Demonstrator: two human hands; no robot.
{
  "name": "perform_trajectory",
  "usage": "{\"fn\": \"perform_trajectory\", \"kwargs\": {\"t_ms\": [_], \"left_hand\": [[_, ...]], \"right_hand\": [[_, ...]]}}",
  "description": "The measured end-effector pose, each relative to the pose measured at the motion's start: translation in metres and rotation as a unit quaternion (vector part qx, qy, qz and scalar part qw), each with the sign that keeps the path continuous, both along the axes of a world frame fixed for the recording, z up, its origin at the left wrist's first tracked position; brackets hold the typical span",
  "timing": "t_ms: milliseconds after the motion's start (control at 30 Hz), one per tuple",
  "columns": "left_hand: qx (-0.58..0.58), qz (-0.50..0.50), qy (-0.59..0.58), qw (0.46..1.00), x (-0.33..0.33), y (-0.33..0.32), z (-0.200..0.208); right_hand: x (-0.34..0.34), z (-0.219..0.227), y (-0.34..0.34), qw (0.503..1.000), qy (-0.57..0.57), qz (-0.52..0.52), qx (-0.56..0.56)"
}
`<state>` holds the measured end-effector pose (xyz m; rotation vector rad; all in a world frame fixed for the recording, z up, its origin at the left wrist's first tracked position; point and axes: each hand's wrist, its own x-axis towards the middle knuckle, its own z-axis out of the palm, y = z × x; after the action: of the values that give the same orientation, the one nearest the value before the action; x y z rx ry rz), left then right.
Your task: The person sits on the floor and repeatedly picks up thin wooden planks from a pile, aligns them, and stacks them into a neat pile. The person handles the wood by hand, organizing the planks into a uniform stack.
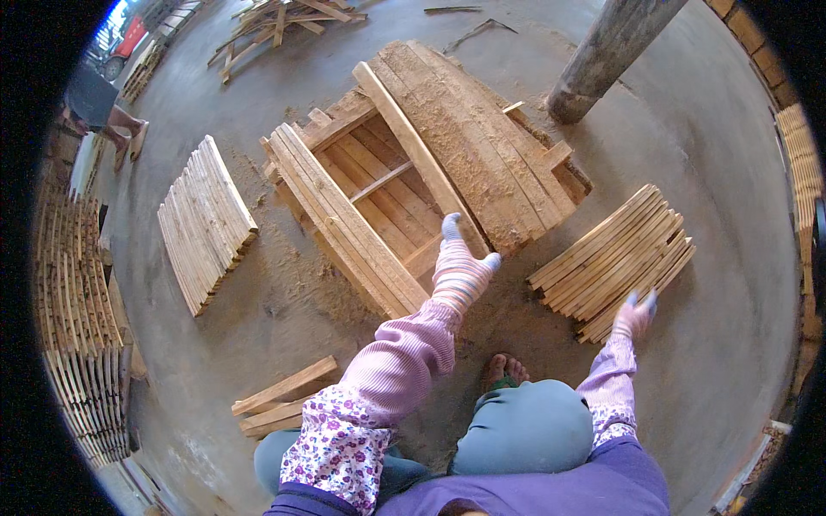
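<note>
My left hand (pixel 463 273), in a striped glove with grey fingertips, grips the near end of a long wooden plank (pixel 411 142), its fingers on one side and the thumb on the other. That plank lies along the right side of an opening between sawdust-covered boards (pixel 473 129) and a row of boards (pixel 344 224) on the left. Lower boards and a thin crosspiece (pixel 381 182) show inside the opening. Gloved the same way, my right hand (pixel 634 318) reaches with fingers apart to the near right edge of a stack of slats (pixel 615 258); contact is unclear.
Another slat stack (pixel 206 224) lies at left, and short wood pieces (pixel 288 396) lie beside my left leg. A thick post (pixel 602 60) rises at far right. Scrap wood (pixel 280 21) lies behind. Long slats (pixel 77 318) line the left edge, where a person's legs (pixel 116 129) show.
</note>
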<state>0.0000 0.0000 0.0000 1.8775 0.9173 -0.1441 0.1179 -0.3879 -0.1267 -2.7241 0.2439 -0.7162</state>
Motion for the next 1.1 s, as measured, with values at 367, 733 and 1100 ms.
{"fn": "perform_trajectory", "kwargs": {"t_ms": [367, 733, 1100], "left_hand": [[-0.304, 0.071, -0.244, 0.918, -0.032, 0.023, -0.037], [0.274, 0.064, 0.101, 0.954, -0.069, 0.124, -0.024], [0.211, 0.095, 0.091, 0.969, -0.062, 0.121, -0.016]], "right_hand": [[-0.005, 0.140, 0.359, 0.698, 0.410, 0.582, 0.073], [-0.081, 0.101, 0.387, 0.722, 0.303, 0.618, -0.067], [-0.001, 0.117, 0.410, 0.797, 0.268, 0.484, -0.241]]}}
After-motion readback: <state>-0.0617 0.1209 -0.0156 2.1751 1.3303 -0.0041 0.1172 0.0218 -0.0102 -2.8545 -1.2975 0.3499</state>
